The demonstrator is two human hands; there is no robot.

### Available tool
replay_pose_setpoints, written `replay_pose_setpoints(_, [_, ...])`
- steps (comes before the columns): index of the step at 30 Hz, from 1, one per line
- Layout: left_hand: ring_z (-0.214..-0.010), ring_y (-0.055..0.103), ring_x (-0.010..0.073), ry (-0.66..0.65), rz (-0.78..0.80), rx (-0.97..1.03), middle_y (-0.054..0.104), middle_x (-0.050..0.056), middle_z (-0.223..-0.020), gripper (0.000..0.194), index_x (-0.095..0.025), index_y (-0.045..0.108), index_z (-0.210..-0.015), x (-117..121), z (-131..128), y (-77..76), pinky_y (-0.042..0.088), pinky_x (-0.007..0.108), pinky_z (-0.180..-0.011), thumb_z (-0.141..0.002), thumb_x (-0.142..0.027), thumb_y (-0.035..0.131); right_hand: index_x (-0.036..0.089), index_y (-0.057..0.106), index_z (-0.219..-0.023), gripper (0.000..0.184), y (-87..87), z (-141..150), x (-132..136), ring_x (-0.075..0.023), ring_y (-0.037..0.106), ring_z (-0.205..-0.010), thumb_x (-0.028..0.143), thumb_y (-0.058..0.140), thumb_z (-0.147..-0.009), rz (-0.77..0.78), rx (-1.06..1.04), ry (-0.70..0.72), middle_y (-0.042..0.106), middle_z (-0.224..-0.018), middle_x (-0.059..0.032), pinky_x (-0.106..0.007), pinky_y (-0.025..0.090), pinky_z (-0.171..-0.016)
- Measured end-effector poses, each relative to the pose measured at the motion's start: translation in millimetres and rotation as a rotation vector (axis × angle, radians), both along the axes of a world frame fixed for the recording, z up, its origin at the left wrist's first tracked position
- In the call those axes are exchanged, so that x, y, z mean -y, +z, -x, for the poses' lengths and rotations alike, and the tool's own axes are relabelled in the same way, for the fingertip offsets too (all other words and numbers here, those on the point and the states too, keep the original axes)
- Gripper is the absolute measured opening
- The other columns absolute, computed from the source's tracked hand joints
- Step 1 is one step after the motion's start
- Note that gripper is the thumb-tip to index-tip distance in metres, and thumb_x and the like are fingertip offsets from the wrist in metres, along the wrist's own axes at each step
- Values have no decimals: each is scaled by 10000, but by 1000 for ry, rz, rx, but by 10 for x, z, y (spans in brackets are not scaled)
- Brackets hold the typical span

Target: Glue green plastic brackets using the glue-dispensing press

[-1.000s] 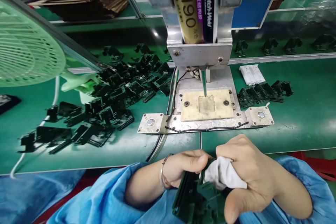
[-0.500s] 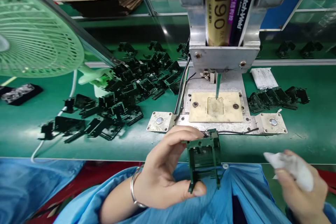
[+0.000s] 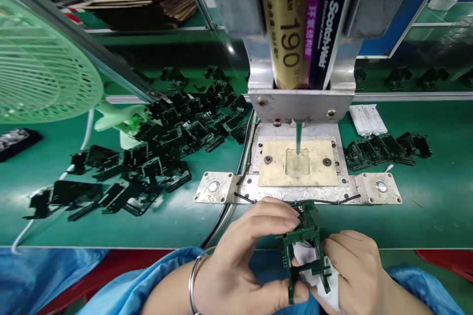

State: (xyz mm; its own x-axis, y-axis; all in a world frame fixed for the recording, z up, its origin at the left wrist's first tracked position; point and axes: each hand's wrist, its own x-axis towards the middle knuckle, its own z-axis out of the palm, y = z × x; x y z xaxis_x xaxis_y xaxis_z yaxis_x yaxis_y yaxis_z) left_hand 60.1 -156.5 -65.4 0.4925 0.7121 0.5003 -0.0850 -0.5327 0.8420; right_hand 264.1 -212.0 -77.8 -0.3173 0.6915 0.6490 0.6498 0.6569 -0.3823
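Your left hand (image 3: 244, 261) came in from the lower left, wrist bent and palm turned inward, with a bangle (image 3: 192, 283) on the wrist. Its fingers curled over the top of a dark green frame (image 3: 305, 251) while the thumb pressed the frame's bottom edge, so you pinched the frame upright between them. Your right hand (image 3: 354, 266) came in from the lower right, knuckles up, fingers closed around a white cloth (image 3: 308, 256) and pushing it against the frame through its opening. Both hands met low in the head view, just in front of the near edge of the green bench (image 3: 424, 216), above your blue sleeves (image 3: 140, 285).

Just beyond the frame lay the metal base (image 3: 295, 192) with its tan plate (image 3: 297, 170), and a nozzle (image 3: 297, 138) pointed down into the plate's recess. A glue cartridge (image 3: 295, 24) stood clamped above it. A pile of black parts (image 3: 162, 142) lay to the left beside a green fan (image 3: 40, 74), and a short row of parts (image 3: 384, 147) lay to the right.
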Motion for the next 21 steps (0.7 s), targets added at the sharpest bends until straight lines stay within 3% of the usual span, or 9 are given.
replay_pose_setpoints(3, [-1038, 649, 243, 13, 31, -45, 641, 105, -1092, 603, -212, 588, -1313, -76, 49, 11, 575, 339, -946, -794, -337, 868, 222, 450, -622, 362, -25, -77, -15, -120, 352, -456, 141, 544, -962, 108, -100, -46, 409, -546, 24, -307, 268, -440])
replay_pose_setpoints(8, [-1019, 651, 213, 47, 104, -32, 650, 74, -1082, 621, -251, 612, -1304, -177, 25, 147, 584, 287, -938, -771, -421, 881, 256, 487, -717, 263, -20, -140, 89, -161, 426, -450, 162, 664, -887, 180, -326, -259, 455, -568, 22, -332, 342, -440])
replay_pose_setpoints(14, [-996, 662, 190, 4, 255, 14, 650, 56, -1102, 624, -266, 623, -1291, -188, -55, 183, 580, 243, -916, -756, -449, 887, 274, 483, -805, 222, 23, -331, 137, -235, 588, -579, 118, 613, -896, 285, -327, -259, 523, -660, -8, -371, 413, -526])
replay_pose_setpoints(21, [-1015, 671, 225, -131, 296, 57, 655, 79, -1154, 806, -258, 598, -1355, -188, -101, 158, 577, 275, -924, -646, -320, 975, 267, 544, -895, 107, 49, -347, 169, -229, 585, -623, 233, 633, -945, 274, -333, -275, 571, -732, -33, -356, 464, -547])
